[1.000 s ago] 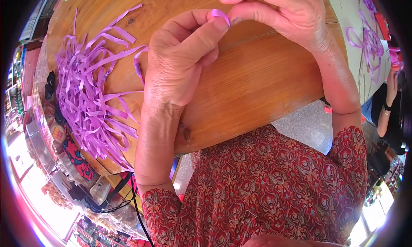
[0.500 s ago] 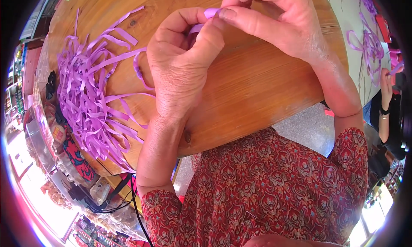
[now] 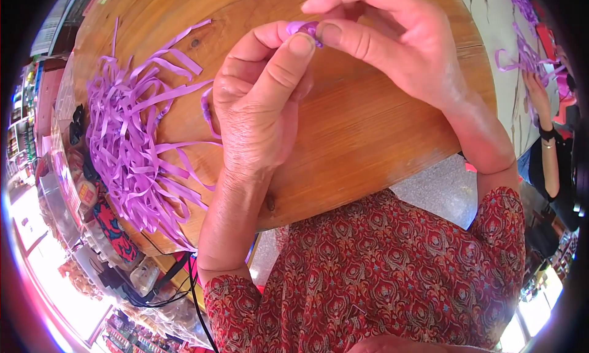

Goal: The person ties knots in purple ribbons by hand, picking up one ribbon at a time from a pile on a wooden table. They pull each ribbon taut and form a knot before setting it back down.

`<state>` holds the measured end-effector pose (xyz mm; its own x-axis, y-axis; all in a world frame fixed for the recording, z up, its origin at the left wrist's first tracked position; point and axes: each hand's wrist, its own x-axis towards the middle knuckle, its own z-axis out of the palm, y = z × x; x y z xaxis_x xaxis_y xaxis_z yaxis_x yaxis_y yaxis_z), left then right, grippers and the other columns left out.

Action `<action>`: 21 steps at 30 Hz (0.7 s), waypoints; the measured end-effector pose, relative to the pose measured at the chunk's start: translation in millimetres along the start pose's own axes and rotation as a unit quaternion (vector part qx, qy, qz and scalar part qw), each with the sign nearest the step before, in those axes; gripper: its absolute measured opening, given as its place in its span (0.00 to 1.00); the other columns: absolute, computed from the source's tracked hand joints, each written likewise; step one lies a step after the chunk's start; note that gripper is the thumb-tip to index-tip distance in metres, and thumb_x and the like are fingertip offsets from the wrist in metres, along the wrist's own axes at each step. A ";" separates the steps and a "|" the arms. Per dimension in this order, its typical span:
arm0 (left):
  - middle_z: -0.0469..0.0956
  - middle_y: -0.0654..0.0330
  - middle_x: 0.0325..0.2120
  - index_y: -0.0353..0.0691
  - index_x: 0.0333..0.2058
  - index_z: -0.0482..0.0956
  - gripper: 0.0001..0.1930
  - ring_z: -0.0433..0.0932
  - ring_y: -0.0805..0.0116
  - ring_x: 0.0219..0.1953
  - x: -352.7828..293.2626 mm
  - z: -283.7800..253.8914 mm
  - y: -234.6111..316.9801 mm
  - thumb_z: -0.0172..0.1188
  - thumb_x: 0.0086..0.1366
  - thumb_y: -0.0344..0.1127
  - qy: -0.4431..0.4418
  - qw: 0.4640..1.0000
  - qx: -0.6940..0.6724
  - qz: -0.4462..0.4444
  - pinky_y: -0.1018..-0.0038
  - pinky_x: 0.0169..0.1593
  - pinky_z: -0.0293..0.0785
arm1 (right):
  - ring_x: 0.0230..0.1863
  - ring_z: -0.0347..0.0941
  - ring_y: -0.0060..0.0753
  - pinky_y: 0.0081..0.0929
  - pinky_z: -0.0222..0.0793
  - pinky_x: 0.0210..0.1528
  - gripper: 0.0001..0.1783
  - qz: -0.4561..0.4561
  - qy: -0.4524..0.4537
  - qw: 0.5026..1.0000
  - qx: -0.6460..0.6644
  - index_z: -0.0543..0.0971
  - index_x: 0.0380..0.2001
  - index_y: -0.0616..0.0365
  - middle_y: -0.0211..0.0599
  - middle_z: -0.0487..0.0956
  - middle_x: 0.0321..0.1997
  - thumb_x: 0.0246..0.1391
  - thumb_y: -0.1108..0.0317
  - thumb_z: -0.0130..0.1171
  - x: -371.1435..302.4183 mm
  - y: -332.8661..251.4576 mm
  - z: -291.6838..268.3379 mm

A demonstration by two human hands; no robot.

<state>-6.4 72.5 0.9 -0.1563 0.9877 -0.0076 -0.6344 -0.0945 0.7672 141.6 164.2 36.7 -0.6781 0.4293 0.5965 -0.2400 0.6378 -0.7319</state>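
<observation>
A narrow purple ribbon (image 3: 296, 27) is pinched between the thumb and index finger of my left hand (image 3: 261, 92), above the wooden table. A small, darker twisted or knotted part of it sticks out past the left thumb tip. My right hand (image 3: 408, 55) is beside it. Its thumb tip is at the twisted part, while the index finger is lifted and apart from the thumb. The remaining right fingers are partly hidden. Next to my left wrist, a loose ribbon strand with small knots hangs down. A large heap of purple ribbons (image 3: 132, 150) lies to the left.
The round-edged wooden table (image 3: 368, 132) spans the view. Clear bags and a red-and-blue patterned item (image 3: 113, 230) crowd its left edge, with black cables (image 3: 191, 285) below. At right, another person's hand (image 3: 537, 98) is at more purple ribbons on a pale table (image 3: 485, 9).
My right index finger has lifted away from the ribbon, and the right thumb stays at it. The ribbon's end now looks twisted into a small dark loop. The other person's hand has moved up.
</observation>
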 end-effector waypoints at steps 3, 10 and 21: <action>0.67 0.71 0.21 0.37 0.36 0.75 0.05 0.58 0.82 0.22 -1.2 4.3 1.1 0.54 0.63 0.30 0.006 1.000 0.025 -0.004 0.84 0.28 0.57 | 0.33 0.73 0.31 0.20 0.68 0.35 0.06 0.100 0.016 0.991 -0.087 0.77 0.33 0.61 0.36 0.76 0.31 0.48 0.77 0.60 0.9 -16.2 -8.6; 0.75 0.67 0.28 0.35 0.37 0.75 0.06 0.62 0.84 0.21 -0.7 -1.4 -2.6 0.57 0.60 0.25 -0.021 0.999 -0.023 0.011 0.86 0.24 0.57 | 0.33 0.73 0.34 0.23 0.68 0.34 0.08 0.078 0.015 0.997 -0.024 0.78 0.33 0.61 0.37 0.76 0.31 0.46 0.80 0.61 2.9 -17.9 -9.5; 0.76 0.65 0.31 0.33 0.39 0.76 0.08 0.68 0.81 0.32 -3.7 7.4 3.6 0.57 0.60 0.24 -0.008 0.996 0.079 0.047 0.85 0.38 0.64 | 0.32 0.73 0.31 0.20 0.67 0.34 0.05 -0.353 0.012 0.933 -0.069 0.77 0.30 0.60 0.35 0.76 0.29 0.47 0.78 0.59 6.3 56.2 -11.7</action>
<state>-2.5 69.4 8.5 -0.1961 0.9774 0.0791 -0.4910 -0.1677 0.8548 132.0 210.2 3.2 -0.3693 -0.1160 0.9220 -0.5277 0.8429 -0.1053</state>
